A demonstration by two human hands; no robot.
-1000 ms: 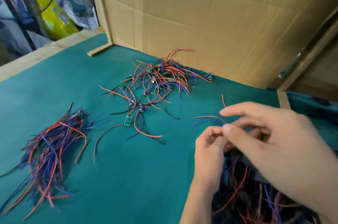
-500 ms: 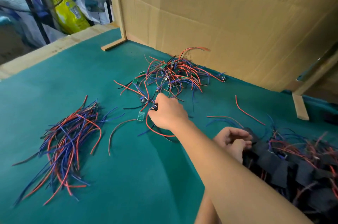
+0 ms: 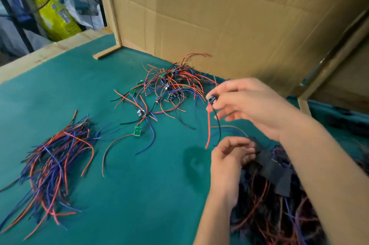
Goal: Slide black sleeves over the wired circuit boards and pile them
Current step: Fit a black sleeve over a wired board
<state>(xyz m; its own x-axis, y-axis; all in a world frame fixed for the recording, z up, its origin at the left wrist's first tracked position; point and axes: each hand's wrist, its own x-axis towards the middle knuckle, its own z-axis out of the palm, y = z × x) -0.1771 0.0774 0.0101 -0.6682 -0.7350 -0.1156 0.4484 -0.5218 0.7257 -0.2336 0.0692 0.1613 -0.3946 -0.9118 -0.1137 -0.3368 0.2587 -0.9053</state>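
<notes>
My right hand [image 3: 249,103] is raised above the green mat and pinches a small wired circuit board [image 3: 211,99] between thumb and fingertips. Its red and black wires hang down towards my left hand [image 3: 229,156]. My left hand sits lower, fingers curled on the edge of a black sleeve [image 3: 275,168] that lies on the dark pile of sleeves and sleeved boards [image 3: 269,216] at the lower right. A tangle of bare wired boards [image 3: 171,89] lies at the back of the mat, and one green board [image 3: 137,130] lies apart from it.
A bundle of loose red and blue wires [image 3: 54,156] lies at the left of the green mat [image 3: 129,194]. A cardboard wall [image 3: 219,15] closes the back and right. The wooden table edge [image 3: 50,53] runs along the left, with a yellow bag [image 3: 56,17] beyond it.
My right hand reached out to the tangle, took one wired board and drew it back towards me and up. My left hand stayed at the sleeve pile.
</notes>
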